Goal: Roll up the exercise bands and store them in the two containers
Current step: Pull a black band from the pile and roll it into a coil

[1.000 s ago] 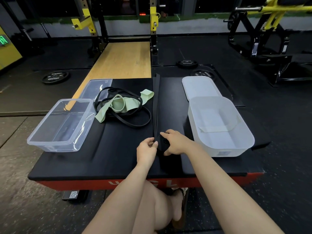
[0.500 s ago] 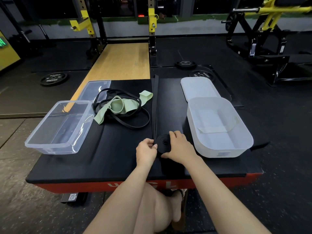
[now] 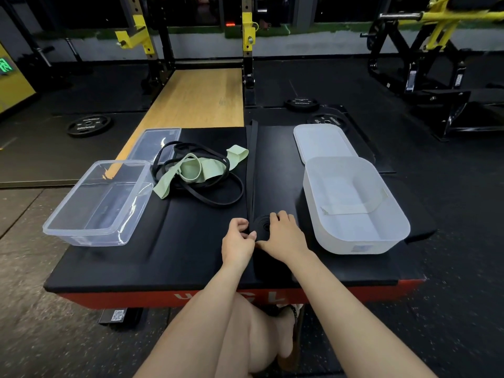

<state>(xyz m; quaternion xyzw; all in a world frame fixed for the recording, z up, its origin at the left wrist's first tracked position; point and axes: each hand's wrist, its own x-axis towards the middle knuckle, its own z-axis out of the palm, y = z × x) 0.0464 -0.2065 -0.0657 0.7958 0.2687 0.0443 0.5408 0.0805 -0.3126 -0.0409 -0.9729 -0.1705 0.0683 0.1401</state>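
Left hand [image 3: 237, 242] and right hand [image 3: 283, 236] both grip the rolled end of the black band [image 3: 260, 227] at the surface's [image 3: 163, 252] near centre; its unrolled length [image 3: 252, 165] extends far. White container [image 3: 354, 203] stands just right.

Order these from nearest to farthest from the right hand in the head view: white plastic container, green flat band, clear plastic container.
From the right hand:
1. White plastic container, just to its right.
2. Green flat band, ahead and to the left.
3. Clear plastic container, far left.
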